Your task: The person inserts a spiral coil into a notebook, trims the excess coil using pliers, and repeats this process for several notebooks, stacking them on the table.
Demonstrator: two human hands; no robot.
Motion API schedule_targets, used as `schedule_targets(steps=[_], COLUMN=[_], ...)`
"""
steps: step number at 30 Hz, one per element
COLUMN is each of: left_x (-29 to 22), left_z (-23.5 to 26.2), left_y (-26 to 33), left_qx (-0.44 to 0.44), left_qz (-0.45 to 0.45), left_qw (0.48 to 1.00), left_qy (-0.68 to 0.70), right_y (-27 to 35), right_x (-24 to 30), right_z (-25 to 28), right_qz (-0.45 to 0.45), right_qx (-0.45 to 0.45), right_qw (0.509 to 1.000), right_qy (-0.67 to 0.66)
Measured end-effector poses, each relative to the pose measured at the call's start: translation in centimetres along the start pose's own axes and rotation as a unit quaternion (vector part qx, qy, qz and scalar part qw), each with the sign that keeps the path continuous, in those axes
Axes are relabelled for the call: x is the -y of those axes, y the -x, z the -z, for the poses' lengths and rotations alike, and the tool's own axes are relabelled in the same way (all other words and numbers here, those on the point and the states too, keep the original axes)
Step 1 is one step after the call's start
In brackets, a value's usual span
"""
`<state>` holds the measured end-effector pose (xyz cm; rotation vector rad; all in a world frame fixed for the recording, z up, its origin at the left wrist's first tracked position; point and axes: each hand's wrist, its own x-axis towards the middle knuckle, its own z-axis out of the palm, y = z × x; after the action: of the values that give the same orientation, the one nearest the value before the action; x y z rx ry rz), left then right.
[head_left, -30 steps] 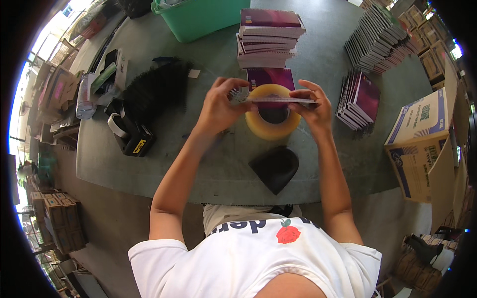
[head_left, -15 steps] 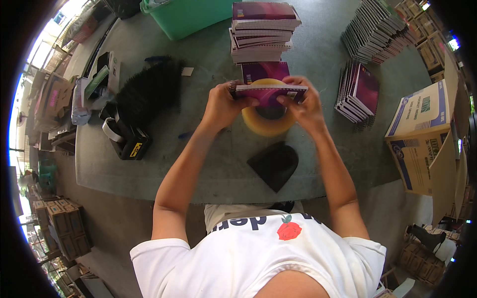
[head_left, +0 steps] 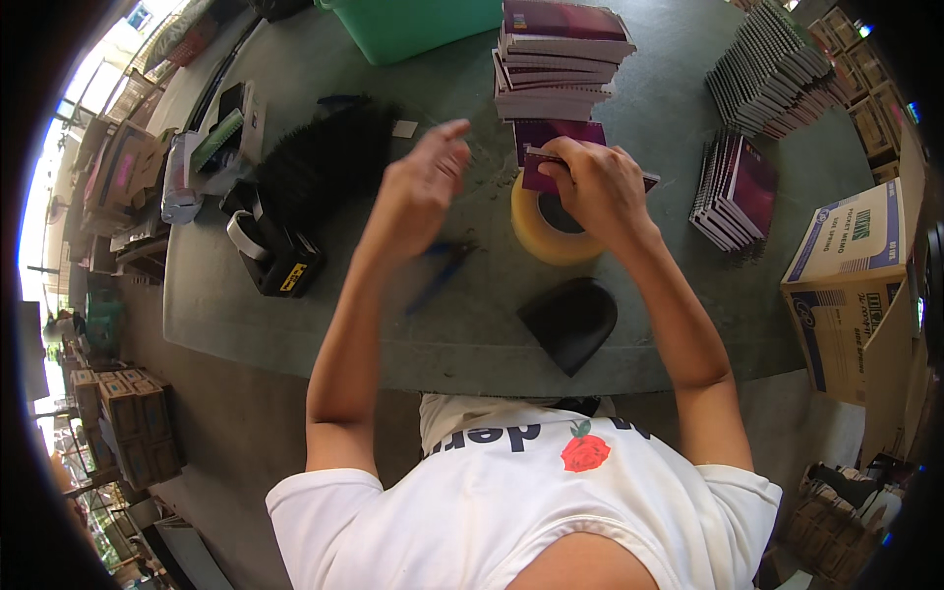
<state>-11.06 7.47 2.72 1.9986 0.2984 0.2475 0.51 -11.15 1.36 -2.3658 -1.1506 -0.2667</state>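
My right hand (head_left: 597, 187) is closed on a thin purple notebook (head_left: 537, 177), whose white page edge shows on either side of the fingers. The notebook is held over a roll of yellowish tape (head_left: 556, 248) and just in front of a purple notebook (head_left: 580, 132) lying on the table. Off to the left, my left hand (head_left: 425, 187) is raised with nothing in it, its fingers loosely stretched and a little blurred. Nearest to it are a pile of thin black bristly strands (head_left: 320, 172) and blue-handled pliers (head_left: 441, 275).
A tall stack of notebooks (head_left: 560, 74) rises at the back. More stacks of spiral notebooks (head_left: 737, 187) stand on the right beside an open carton (head_left: 851, 246). A black tape dispenser (head_left: 285, 258), a green bin (head_left: 413, 25) and a dark rounded object (head_left: 573, 323) also occupy the table.
My left hand has let go of the notebook and moved away to the left. My right hand keeps hold of it alone. The whole view has shifted slightly.
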Motion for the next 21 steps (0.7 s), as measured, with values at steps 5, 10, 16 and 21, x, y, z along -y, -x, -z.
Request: schedule_targets(steps=[5,10,16,21], left_x=[1.6,-1.4,-0.5,-0.3], left_z=[-4.6,-3.9,-5.5,-5.8], left_y=[1.1,0.8,-0.1,-0.4], left_qx=[0.070,-0.048,-0.090,-0.153], left_qz=[-0.073,-0.090,-0.143,-0.178], left_qw=[0.994,0.995,0.979,0.966], left_qy=[-0.032,-0.013,-0.116,-0.111], right_y=[-0.1,-0.1,0.3,0.5], right_x=[-0.3,0.4,0.3,0.5], right_z=[-0.2,-0.2,-0.6,-0.1], right_qz=[0.023,0.009,0.026,0.035], right_qx=[0.006,-0.017,-0.046,-0.022], right_qw=[0.999,1.000,0.999,0.999], right_qy=[0.029,0.021,0.007,-0.025])
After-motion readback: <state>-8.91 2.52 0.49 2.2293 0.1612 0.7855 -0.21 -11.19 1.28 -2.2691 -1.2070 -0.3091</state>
